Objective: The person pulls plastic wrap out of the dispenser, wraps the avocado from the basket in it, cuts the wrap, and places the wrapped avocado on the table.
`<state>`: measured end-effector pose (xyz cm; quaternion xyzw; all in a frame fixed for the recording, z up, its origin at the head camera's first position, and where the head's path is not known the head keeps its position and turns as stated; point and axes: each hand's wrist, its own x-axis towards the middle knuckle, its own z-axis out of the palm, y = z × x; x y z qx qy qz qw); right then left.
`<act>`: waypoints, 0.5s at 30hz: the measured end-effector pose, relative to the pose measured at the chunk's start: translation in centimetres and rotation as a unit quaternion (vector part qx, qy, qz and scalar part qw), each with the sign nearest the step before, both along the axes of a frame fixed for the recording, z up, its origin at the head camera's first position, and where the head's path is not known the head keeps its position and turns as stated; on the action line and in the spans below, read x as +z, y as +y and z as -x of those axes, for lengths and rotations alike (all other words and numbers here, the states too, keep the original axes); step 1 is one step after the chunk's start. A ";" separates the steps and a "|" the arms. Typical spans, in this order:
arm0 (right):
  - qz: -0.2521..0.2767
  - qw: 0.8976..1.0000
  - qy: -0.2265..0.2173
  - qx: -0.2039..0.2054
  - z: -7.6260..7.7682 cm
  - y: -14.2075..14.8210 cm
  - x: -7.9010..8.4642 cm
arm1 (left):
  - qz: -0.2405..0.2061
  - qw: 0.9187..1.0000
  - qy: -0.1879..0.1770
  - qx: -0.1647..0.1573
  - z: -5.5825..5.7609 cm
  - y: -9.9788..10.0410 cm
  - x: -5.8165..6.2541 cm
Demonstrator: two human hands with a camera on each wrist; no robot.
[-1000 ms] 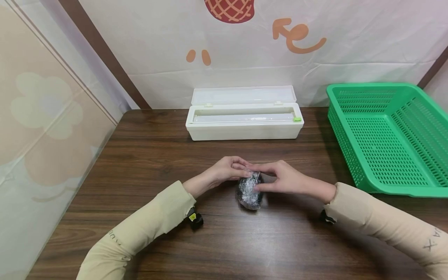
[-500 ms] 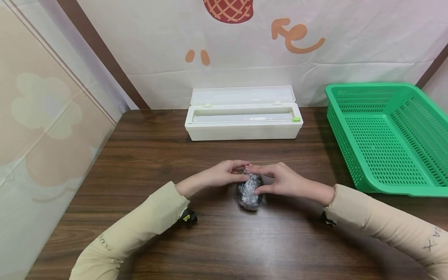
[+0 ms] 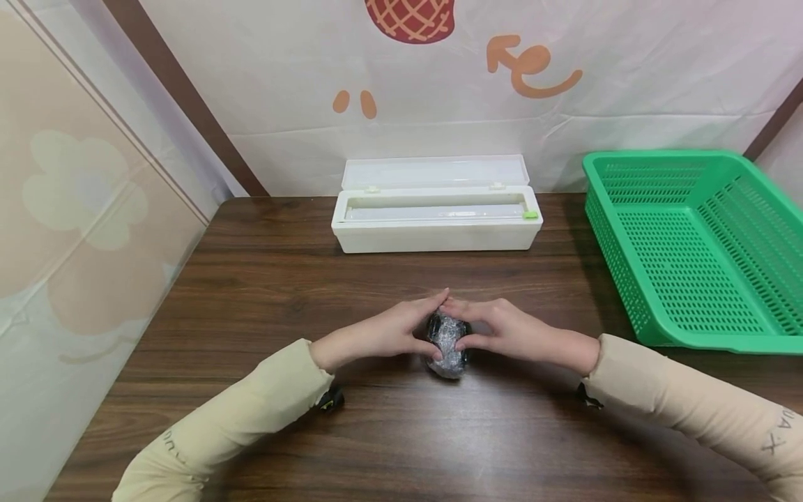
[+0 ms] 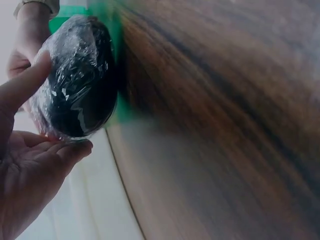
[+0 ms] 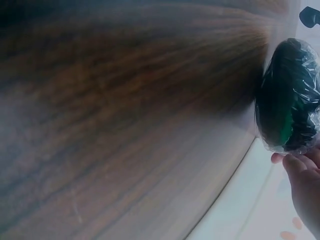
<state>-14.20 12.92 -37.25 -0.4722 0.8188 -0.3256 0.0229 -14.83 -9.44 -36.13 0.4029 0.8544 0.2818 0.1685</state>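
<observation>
A dark oval thing wrapped in crinkled cling film lies on the wooden table between both hands. Up close in the left wrist view, the wrapped dark thing looks glossy black under the film, and its exact kind does not show. My left hand holds it from the left, thumb on its top and fingers at its far end. From the right, my right hand grips it with the thumb on its side and the fingers over the far end. The fingertips of both hands meet there.
Behind the hands stands a white cling film box, its clear lid raised and a film roll inside. A green slatted basket sits at the right. A printed cloth hangs behind the table.
My left thumb has slid toward me down the wrapped thing, and the left fingers have straightened toward its far end. The right hand stays nearly where it was.
</observation>
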 end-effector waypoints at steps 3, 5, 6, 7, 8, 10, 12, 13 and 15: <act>-0.014 1.000 0.018 0.009 -0.2 0.1 -0.1 | -0.001 1.000 -0.006 -0.002 -0.2 0.0 -0.2; -0.027 0.999 0.031 0.014 -0.3 0.1 0.0 | -0.002 1.000 -0.009 -0.004 -0.4 0.0 -0.3; -0.035 0.998 0.040 0.016 -0.4 0.2 0.0 | -0.003 1.000 -0.010 -0.006 -0.5 0.0 -0.3; -0.043 0.998 0.050 0.018 -0.5 0.2 0.0 | -0.003 1.000 -0.009 -0.008 -0.6 0.0 -0.3; -0.051 0.997 0.060 0.020 -0.5 0.1 0.0 | -0.003 1.000 -0.008 -0.009 -0.7 0.0 -0.4; -0.065 0.995 0.078 0.023 -0.7 0.1 0.1 | -0.003 1.000 -0.008 -0.011 -0.8 0.0 -0.4; -0.083 0.992 0.096 0.023 -0.8 0.1 0.1 | -0.005 1.000 -0.010 -0.013 -1.0 -0.1 -0.5; -0.091 0.990 0.102 0.022 -0.9 0.0 0.1 | -0.004 1.000 -0.012 -0.011 -1.0 -0.1 -0.5; -0.105 0.988 0.112 0.018 -1.1 -0.1 0.1 | -0.004 1.000 -0.018 -0.010 -1.1 -0.1 -0.5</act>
